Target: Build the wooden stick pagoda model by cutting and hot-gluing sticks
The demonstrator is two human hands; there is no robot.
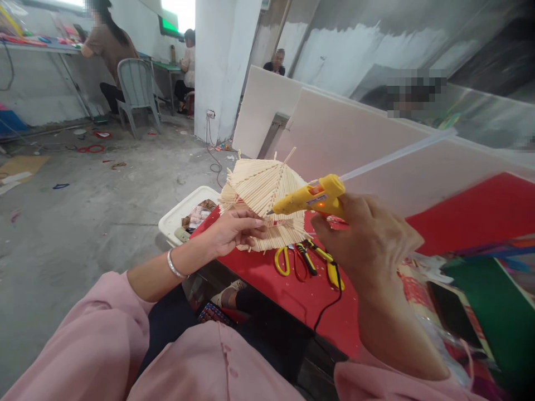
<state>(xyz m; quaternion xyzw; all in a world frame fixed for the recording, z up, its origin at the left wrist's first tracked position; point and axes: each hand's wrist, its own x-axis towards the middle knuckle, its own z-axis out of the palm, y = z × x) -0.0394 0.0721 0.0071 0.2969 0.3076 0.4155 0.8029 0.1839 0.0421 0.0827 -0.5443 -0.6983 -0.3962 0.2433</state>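
Note:
My right hand (370, 239) grips a yellow hot glue gun (311, 199) with a clear glue stick poking out of its back. The nozzle points left at a small model made of thin wooden sticks (261, 189), shaped like a sloped roof, standing on the red table surface (292, 289). My left hand (234, 229) holds the lower front edge of the stick model, fingers curled on it. The gun's black cord (328, 307) hangs down over the table's near edge.
Yellow-handled scissors and pliers (309, 259) lie on the red surface beside the model. A white bin (184, 217) with scraps stands left of the table. White boards (346, 139) lean behind. People sit at tables far left, near a grey chair (136, 89).

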